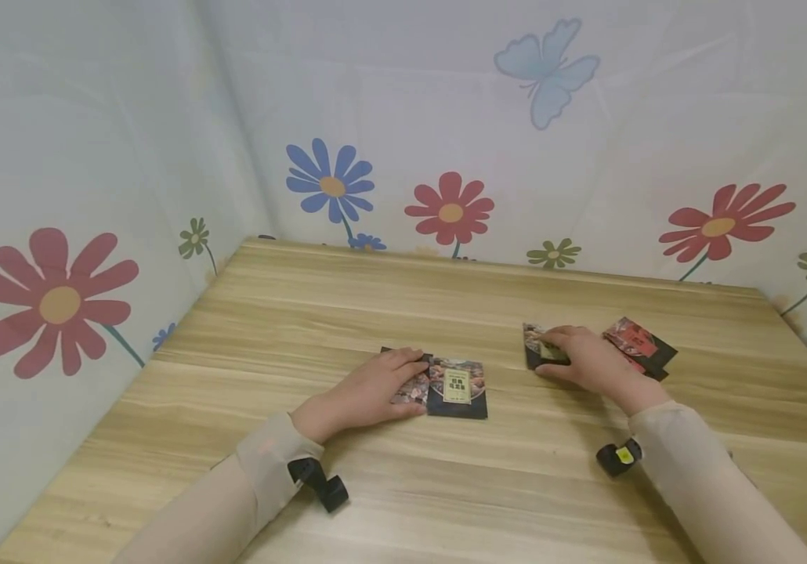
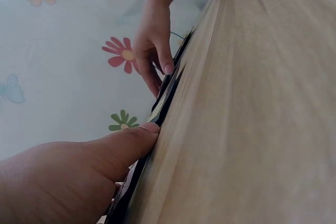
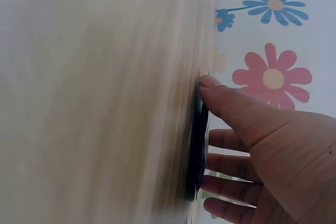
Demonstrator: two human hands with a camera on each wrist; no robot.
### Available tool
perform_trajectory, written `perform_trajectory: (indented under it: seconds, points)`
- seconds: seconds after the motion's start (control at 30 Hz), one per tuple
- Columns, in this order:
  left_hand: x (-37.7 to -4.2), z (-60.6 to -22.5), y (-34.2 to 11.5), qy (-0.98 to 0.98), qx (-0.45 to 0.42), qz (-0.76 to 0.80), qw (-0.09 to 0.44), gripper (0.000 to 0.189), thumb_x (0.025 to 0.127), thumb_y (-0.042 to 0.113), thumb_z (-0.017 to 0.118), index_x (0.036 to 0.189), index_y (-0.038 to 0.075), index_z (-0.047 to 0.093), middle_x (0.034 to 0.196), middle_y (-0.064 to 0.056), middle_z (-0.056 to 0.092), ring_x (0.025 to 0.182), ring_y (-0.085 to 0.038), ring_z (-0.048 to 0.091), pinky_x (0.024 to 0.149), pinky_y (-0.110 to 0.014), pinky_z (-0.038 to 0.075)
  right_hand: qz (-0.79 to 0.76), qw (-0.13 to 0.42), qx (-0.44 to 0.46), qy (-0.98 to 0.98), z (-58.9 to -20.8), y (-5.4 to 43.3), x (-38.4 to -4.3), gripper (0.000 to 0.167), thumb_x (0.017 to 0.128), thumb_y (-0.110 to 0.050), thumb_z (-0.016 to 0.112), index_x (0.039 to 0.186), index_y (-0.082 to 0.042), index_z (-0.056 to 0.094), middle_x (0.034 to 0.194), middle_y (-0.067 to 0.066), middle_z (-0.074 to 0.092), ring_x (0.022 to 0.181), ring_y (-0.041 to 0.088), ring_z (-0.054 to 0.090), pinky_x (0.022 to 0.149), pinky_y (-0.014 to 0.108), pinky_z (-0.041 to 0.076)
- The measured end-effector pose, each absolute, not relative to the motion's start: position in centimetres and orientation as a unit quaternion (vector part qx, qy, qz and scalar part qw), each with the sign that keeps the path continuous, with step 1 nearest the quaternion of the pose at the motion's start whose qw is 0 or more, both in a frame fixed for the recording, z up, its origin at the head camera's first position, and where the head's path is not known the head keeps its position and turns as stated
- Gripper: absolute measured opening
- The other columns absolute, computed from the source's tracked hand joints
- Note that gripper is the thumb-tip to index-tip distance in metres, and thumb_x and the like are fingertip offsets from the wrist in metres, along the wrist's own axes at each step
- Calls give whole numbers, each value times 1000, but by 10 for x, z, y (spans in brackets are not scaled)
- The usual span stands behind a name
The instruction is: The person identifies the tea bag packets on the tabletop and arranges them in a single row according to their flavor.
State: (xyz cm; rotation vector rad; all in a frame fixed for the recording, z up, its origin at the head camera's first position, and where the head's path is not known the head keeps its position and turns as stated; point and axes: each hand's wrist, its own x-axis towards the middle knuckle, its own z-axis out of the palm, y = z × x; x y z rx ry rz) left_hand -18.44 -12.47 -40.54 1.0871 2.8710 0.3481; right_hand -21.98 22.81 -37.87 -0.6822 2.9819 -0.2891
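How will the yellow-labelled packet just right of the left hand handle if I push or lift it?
The packet will likely slide rather than roll or tip, since it lies flat on the table. It is probably light, its edge showing thin in the left wrist view. It may flex when lifted: that edge looks slightly uneven.

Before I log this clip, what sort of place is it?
Probably a makeshift recording booth: flower-printed sheets rise behind and to the left of a wood-grain table, and cameras are worn on both wrists.

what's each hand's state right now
Left hand: open, resting on a flat packet.
Right hand: touching another packet; whether it grips can't be told.
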Motion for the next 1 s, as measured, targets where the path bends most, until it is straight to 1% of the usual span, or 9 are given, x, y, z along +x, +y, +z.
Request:
perform_trajectory:
  seconds: [0.23,0.5,0.77,0.9,1.0]
  points:
    - [-186,-408,-125,929,351,111,22,73,89,54,58,144,7,44,155,-13,35,143,-31,33,120,-47,26,-98,19,-228,969,-380,223,-210,60,88,-37,68,135,-2,54,135,28,52,125,48,48,101,61,41]
    - [-186,-408,-124,930,351,107,19,74,89,55,58,144,7,44,155,-13,35,143,-30,34,119,-47,27,-106,-18,-239,965,-387,217,-200,59,85,-37,71,131,-3,58,132,26,55,122,47,51,98,60,45]
    - [-185,-405,-124,927,357,113,16,72,90,52,59,143,6,44,153,-15,37,142,-32,35,119,-47,28,-117,-10,-254,960,-390,209,-189,60,85,-39,71,133,-7,57,133,20,56,123,42,51,101,56,45]
    - [-185,-405,-125,927,357,118,20,72,90,52,59,143,5,44,153,-15,37,142,-32,35,119,-48,28,-94,-23,-274,957,-391,204,-182,60,84,-40,71,133,-7,58,131,17,58,121,38,54,102,54,44]
    - [-184,-405,-125,927,356,120,21,73,90,52,59,143,5,44,153,-15,37,142,-32,35,119,-47,27,-98,-31,-282,954,-392,199,-177,60,83,-39,73,131,-5,59,129,17,59,120,38,55,101,54,45]
